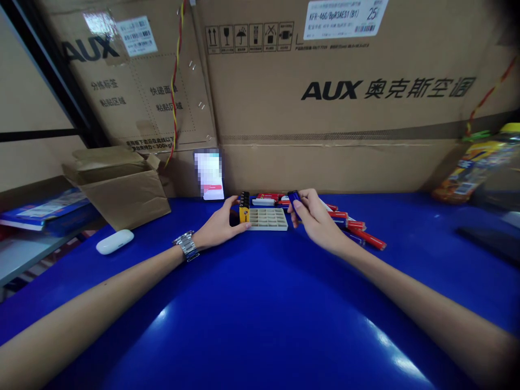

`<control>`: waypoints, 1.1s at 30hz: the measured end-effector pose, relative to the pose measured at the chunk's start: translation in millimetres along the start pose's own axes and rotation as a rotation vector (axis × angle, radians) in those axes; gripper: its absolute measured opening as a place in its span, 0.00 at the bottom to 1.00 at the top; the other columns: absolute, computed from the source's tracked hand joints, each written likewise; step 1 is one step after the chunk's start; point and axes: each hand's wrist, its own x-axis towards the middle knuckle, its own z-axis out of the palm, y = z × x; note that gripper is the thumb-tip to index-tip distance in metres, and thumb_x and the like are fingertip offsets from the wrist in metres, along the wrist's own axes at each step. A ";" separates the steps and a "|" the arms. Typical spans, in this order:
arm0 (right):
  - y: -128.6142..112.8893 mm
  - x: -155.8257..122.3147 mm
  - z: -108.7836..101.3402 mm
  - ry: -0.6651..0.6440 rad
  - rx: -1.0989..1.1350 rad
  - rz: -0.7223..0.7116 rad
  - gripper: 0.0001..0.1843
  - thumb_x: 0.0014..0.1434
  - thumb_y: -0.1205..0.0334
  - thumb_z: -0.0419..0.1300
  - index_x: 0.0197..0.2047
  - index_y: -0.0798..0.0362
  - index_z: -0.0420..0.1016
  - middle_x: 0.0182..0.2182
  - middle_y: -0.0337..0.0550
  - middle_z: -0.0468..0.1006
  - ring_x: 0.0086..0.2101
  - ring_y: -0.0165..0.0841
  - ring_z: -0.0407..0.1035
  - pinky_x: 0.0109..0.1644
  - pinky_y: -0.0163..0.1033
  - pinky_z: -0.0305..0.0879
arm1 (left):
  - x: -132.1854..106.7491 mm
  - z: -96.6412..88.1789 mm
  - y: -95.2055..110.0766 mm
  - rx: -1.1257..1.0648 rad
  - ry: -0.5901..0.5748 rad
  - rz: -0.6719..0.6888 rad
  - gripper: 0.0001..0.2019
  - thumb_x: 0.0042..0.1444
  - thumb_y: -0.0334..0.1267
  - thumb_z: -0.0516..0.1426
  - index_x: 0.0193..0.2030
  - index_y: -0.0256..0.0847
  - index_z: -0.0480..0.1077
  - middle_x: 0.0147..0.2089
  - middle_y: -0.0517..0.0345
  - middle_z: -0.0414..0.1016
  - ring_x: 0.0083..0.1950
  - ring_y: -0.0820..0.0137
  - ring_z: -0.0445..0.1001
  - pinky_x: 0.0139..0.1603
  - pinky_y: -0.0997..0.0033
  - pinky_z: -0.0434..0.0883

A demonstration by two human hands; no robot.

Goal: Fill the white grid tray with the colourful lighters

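Observation:
A pale compartment tray (268, 228) sits on the blue table, and most of its visible cells hold nothing. Yellow lighters (244, 215) with black tops stand in a row at its left end. My left hand (219, 223), with a metal watch on the wrist, is closed around that end, thumb in front and fingers behind. Just beyond the tray's right edge, my right hand (314, 219) pinches a dark blue lighter (293, 197), raised above the table. Several loose lighters (371, 239), red, white and blue, lie behind the tray and to the right, partly hidden by my right hand.
A lit phone (209, 176) leans against large cardboard boxes (345, 119) at the back. At left are an opened small carton (125, 195) and a white earbud case (115, 241). A drink bottle (467, 168) and a dark flat object (487, 242) are at right.

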 end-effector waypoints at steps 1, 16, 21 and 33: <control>0.6 -0.3 2.8 -0.002 0.104 0.054 0.06 0.62 0.58 0.49 0.39 0.50 0.55 0.29 0.37 0.67 0.23 0.27 0.62 0.26 0.35 0.60 | 0.5 -0.4 -1.0 -0.003 -0.023 -0.011 0.36 0.53 0.51 0.58 0.63 0.36 0.50 0.61 0.34 0.63 0.56 0.55 0.70 0.50 0.57 0.71; -4.7 -5.7 13.6 0.055 0.306 0.388 0.23 0.56 0.49 0.54 0.16 0.50 0.53 0.09 0.28 0.51 0.10 0.20 0.44 0.12 0.30 0.39 | 0.0 -3.5 6.4 -0.091 -0.097 -0.057 0.38 0.49 0.51 0.59 0.63 0.36 0.53 0.63 0.41 0.62 0.56 0.54 0.67 0.51 0.56 0.69; 4.4 -5.2 14.2 0.120 0.128 0.352 0.14 0.51 0.58 0.56 0.20 0.50 0.56 0.12 0.27 0.51 0.12 0.21 0.44 0.13 0.30 0.41 | -0.2 -3.0 6.5 -0.079 -0.097 -0.062 0.39 0.50 0.51 0.59 0.64 0.33 0.53 0.61 0.40 0.63 0.52 0.56 0.70 0.49 0.56 0.69; 4.4 -5.2 13.1 0.139 -0.034 0.190 0.05 0.49 0.62 0.53 0.24 0.52 0.65 0.13 0.32 0.59 0.16 0.25 0.54 0.19 0.34 0.53 | -0.5 -1.9 3.6 -0.052 -0.095 -0.042 0.39 0.50 0.53 0.58 0.64 0.35 0.53 0.61 0.39 0.63 0.50 0.56 0.70 0.48 0.56 0.69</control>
